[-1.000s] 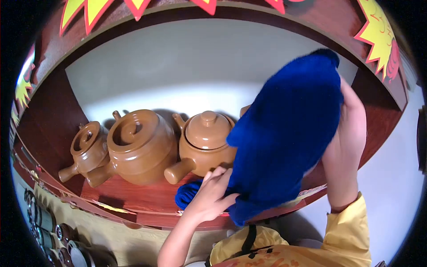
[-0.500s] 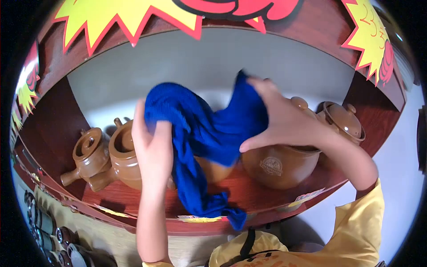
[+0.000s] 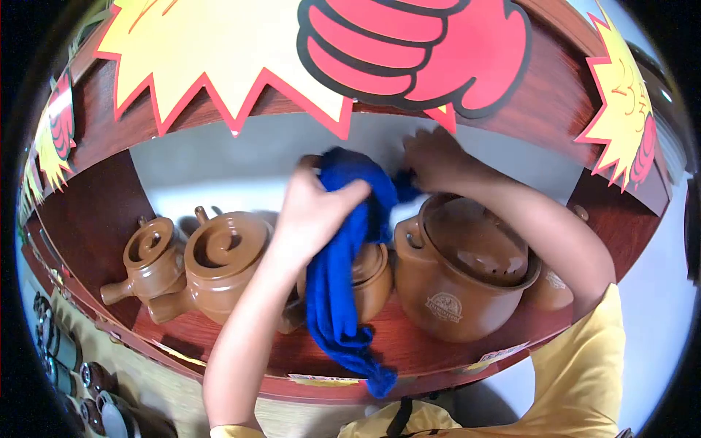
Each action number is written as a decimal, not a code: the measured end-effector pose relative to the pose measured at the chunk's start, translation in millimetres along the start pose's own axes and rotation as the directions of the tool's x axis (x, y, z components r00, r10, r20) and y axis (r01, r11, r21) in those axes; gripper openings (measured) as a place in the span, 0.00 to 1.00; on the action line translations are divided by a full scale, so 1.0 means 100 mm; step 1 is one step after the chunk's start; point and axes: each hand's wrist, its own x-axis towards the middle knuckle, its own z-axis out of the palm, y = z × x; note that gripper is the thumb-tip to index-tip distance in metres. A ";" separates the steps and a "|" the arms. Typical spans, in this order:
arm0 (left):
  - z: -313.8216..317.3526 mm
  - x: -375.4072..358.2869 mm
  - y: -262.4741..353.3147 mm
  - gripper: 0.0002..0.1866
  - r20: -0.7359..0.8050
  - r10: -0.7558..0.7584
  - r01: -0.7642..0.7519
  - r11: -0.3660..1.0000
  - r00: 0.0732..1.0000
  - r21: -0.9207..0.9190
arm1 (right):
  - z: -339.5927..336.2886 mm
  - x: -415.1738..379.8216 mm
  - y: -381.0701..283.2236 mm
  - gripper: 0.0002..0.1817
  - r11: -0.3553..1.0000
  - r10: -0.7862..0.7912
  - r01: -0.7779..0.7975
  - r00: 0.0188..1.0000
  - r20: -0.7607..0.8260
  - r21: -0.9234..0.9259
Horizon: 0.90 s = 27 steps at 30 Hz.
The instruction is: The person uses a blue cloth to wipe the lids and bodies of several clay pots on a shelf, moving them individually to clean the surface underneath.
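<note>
A blue cloth hangs in front of a brown clay pot on the red-brown shelf, its lower end drooping over the shelf's front edge. My left hand grips the bunched upper part of the cloth between thumb and fingers. Farther back, my right hand is closed on the cloth's other end, behind the pot and above the big lidded pot. That hand is in shade and partly blurred.
Two lidded clay pots with side handles, a medium one and a small one, stand at the left. Large yellow and red signs hang over the shelf opening. Dark jars sit at the lower left.
My left hand has moved up and right, and my right hand has gone deeper into the shelf. The cloth, spread wide before, is now bunched narrower. The view has tilted upward.
</note>
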 end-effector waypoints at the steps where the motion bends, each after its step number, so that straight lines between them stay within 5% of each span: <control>1: 0.08 0.00 0.00 0.18 0.000 0.039 -0.039 0.998 0.999 0.049 | 0.09 0.06 -0.01 0.14 1.000 -0.007 0.007 1.000 -0.001 -0.003; 3: 0.16 0.05 -0.08 0.21 0.051 0.085 -0.093 0.981 0.995 0.172 | 0.15 0.24 -0.10 0.15 0.913 -0.145 -0.052 0.885 0.442 0.404; 6: 0.19 0.23 -0.26 0.21 0.199 0.018 -0.107 0.889 0.980 0.444 | -0.01 0.38 -0.15 0.28 0.847 -0.224 -0.138 0.783 0.581 0.513; 7: 0.21 0.26 -0.31 0.21 0.195 0.020 -0.107 0.889 0.981 0.446 | 0.08 0.38 -0.11 0.28 0.848 -0.225 -0.133 0.785 0.577 0.512; 9: 0.24 0.33 -0.41 0.23 0.049 0.322 -0.299 0.799 0.945 0.521 | 0.28 0.41 0.00 0.30 0.588 -0.571 -0.045 0.684 0.454 0.808; 10: 0.22 0.36 -0.41 0.23 0.045 0.327 -0.301 0.795 0.944 0.526 | 0.33 0.42 0.02 0.31 0.475 -0.668 -0.033 0.637 0.385 0.880; 11: 0.20 0.38 -0.37 0.23 0.008 0.336 -0.291 0.802 0.942 0.521 | 0.34 0.40 -0.02 0.40 0.301 -0.573 -0.381 0.660 0.485 0.874; 14: 0.16 0.41 -0.40 0.25 0.094 0.312 -0.324 0.865 0.945 0.383 | 0.41 0.41 -0.03 0.44 0.015 -0.421 -0.554 0.752 0.508 0.832; 18: 0.27 -0.16 -0.26 0.24 0.091 0.576 -0.400 0.437 0.812 0.806 | 0.43 0.39 0.04 0.31 0.304 -0.172 -0.468 0.829 0.531 0.829; 20: 0.26 -0.51 -0.12 0.20 0.111 0.484 -0.361 0.461 0.868 0.810 | 0.40 0.35 0.15 0.33 0.755 -0.137 -0.204 0.880 0.454 0.623; 21: 0.24 -0.70 -0.13 0.19 0.124 0.447 -0.352 0.474 0.886 0.807 | 0.56 0.36 0.24 0.35 0.825 -0.248 -0.032 0.877 0.412 0.564; 22: 0.23 -0.84 -0.19 0.18 0.132 0.478 -0.369 0.446 0.868 0.815 | 0.72 0.36 0.29 0.35 0.824 -0.252 -0.029 0.876 0.411 0.566; 24: 0.22 -1.15 -0.22 0.26 0.177 0.266 -0.274 0.392 0.948 0.878 | 0.62 0.35 0.24 0.36 0.815 -0.251 -0.160 0.769 0.587 0.557; 25: 0.23 -1.25 -0.28 0.27 0.194 0.205 -0.259 0.360 0.959 0.896 | 0.52 0.31 0.20 0.32 0.840 -0.279 0.042 0.889 0.364 0.542; 27: 0.28 -1.40 -0.39 0.28 0.209 0.136 -0.243 0.332 0.968 0.911 | 0.15 0.32 0.10 0.29 0.783 -0.230 -0.015 0.922 0.312 0.622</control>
